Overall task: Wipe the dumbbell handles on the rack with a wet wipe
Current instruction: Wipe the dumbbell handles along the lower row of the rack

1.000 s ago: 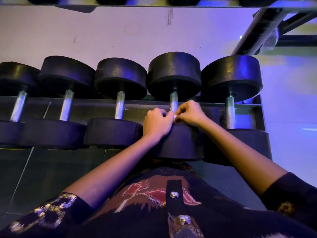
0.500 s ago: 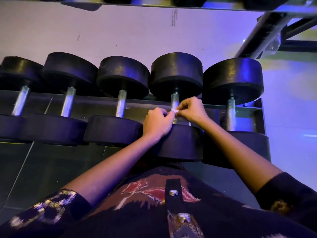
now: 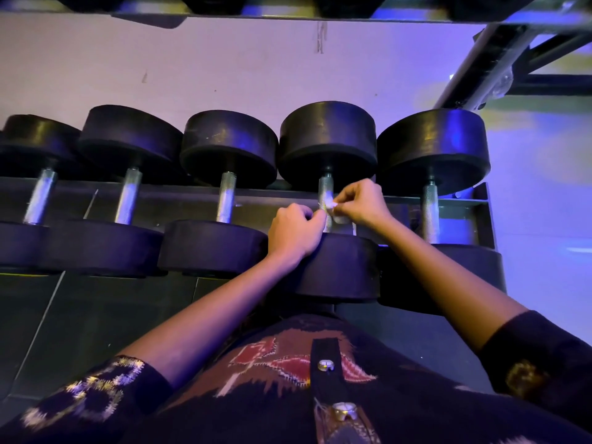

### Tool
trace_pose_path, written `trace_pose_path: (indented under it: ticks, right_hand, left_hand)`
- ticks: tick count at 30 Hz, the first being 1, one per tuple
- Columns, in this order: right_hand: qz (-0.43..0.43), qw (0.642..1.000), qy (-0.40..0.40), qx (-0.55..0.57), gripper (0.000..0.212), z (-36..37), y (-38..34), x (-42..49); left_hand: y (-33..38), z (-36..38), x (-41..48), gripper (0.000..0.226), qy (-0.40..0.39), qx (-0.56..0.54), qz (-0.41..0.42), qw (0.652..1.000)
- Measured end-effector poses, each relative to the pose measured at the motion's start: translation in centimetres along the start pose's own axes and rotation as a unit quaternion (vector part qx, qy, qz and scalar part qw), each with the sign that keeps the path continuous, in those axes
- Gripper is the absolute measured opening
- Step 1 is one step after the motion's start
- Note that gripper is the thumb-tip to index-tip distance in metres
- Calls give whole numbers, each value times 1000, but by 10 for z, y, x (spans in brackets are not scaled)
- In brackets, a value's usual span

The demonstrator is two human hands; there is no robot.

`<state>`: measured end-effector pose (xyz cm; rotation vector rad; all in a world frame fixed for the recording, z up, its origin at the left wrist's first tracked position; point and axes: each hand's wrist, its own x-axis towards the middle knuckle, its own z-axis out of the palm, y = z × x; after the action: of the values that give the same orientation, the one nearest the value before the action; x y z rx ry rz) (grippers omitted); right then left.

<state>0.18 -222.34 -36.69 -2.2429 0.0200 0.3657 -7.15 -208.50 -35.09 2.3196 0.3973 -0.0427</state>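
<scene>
Dumbbells (image 3: 229,145) with round black heads and knurled steel handles sat five in a row on the rack (image 3: 179,195), each lying front to back with one head near the person and one toward the wall (image 3: 224,65). Seen from the head camera, both hands met at the handle (image 3: 325,187) of the fourth dumbbell (image 3: 326,139) counted from the left. The wet wipe (image 3: 330,205) (only a small pale scrap of it showed between the fingertips) lay against the lower half of that handle, just above the near head. The right hand (image 3: 360,201) came in from the right with its fingers curled, thumb and forefinger pinching the wipe. The left hand (image 3: 294,232) came in from the left, knuckles up and fingers folded, its fingertips gripping the wipe's left edge at the handle, while its wrist lay over the top of the near head. Both forearms were bare, rising from dark embroidered sleeves (image 3: 96,392). At the bottom of the view was a dark patterned garment (image 3: 272,363) with two metal buttons (image 3: 325,365) down its placket. An upper shelf (image 3: 288,16) holding more black weights crossed the top edge, and a slanted metal brace (image 3: 499,56) ran up to it at the right.
</scene>
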Motion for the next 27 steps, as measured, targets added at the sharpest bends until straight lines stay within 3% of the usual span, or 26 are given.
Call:
trace_pose_path:
  ticks: [4, 9, 11, 15, 22, 27]
  right_hand:
    - [33, 996, -85, -21, 11, -5, 14, -16]
    - [91, 990, 73, 83, 11, -11, 7, 14]
    - [91, 989, 85, 82, 15, -7, -1, 23]
    - [77, 995, 44, 37, 8, 0, -11, 20]
    - [25, 993, -95, -70, 19, 1, 0, -16]
    - [61, 997, 43, 27, 11, -10, -11, 17]
  left_hand:
    - [0, 0, 0, 38, -10, 3, 0, 1000]
    - [1, -1, 1, 44, -8, 6, 1, 1000]
    - [2, 0, 0, 45, -5, 6, -2, 1000]
    - [3, -1, 0, 46, -3, 8, -5, 1000]
    - [0, 0, 1, 39, -13, 6, -5, 1000]
    - [2, -1, 1, 42, -10, 9, -2, 1000]
